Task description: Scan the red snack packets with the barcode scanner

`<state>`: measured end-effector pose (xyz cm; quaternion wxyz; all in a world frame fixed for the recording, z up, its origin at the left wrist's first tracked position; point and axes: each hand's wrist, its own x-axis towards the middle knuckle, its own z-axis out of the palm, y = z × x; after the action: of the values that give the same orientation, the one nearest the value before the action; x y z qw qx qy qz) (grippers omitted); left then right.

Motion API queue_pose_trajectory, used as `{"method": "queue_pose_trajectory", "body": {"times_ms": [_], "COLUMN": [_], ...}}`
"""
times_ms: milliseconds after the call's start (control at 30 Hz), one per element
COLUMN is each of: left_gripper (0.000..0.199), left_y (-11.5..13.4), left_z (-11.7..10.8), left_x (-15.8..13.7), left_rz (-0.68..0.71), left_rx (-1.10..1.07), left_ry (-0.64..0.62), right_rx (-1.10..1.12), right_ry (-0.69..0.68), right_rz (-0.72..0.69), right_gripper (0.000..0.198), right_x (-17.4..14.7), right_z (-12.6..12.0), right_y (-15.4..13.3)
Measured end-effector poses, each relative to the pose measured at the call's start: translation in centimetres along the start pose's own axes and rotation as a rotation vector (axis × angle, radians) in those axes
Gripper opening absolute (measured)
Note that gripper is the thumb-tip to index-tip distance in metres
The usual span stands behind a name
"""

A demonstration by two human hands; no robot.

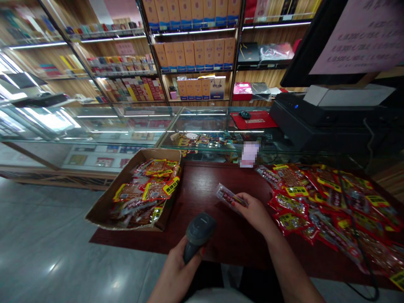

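The left hand [179,267] is closed around the handle of a dark handheld scanner [202,229], its head directed away from the body. The right hand [252,210] grips the near end of one slim clear packet [225,193] between thumb and fingers. Scanner and packet are apart; whether the packet's code has been read cannot be determined. Whether the packet touches the dark red surface [198,179] or is held just above it is also unclear.

Left of the hands, an open carton [105,202] contains a jumbled heap of snack packets [158,168]. Right of the hands, a larger spread of loose packets [293,181] overlaps on the surface, with a black cable [342,198] lying across it.

Progress, by judgement: handling is under way, with one item in hand. Both groups remain sizeable. Which group is already handled cannot be established; if the loose spread is the outstanding one, considerable work remains. No full count is possible because the packets overlap.
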<state>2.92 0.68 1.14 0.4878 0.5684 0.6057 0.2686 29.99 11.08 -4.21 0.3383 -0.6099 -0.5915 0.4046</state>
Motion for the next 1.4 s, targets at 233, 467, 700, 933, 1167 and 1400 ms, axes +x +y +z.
{"method": "queue_pose_trajectory", "body": {"times_ms": [233, 467, 700, 933, 1167, 1400], "left_gripper": [0.027, 0.028, 0.026, 0.022, 0.023, 0.024], "left_y": [-0.3, -1.8, -1.6, -0.2, 0.0, -0.4], "left_z": [-0.7, -1.2, -0.8, 1.1, 1.2, 1.0], "left_x": [-0.8, -0.2, 0.8, 1.0, 0.7, 0.5], "left_rz": [-0.004, -0.015, -0.03, 0.002, -0.007, -0.005], "left_rx": [-0.004, 0.036, -0.019, -0.016, 0.044, 0.03], "left_ry": [0.102, 0.118, 0.064, -0.031, -0.006, 0.016], "right_rx": [0.501, -0.041, -0.808, -0.949, -0.719, -0.763], "right_ry": [-0.199, -0.013, 0.554, 0.451, 0.149, 0.05], "right_rz": [-0.226, -0.434, 0.138, 0.137, -0.045, -0.02], "right_gripper": [0.037, 0.036, 0.049, 0.037, 0.04, 0.052], "right_x": [7.7, 4.8, -2.6, -4.6, -3.7, -1.5], "right_z": [8.2, 6.3, -6.8, -2.8, 1.9, -1.1], "right_y": [-13.0, -9.7, 4.7, 4.7, 0.9, 1.0]}}
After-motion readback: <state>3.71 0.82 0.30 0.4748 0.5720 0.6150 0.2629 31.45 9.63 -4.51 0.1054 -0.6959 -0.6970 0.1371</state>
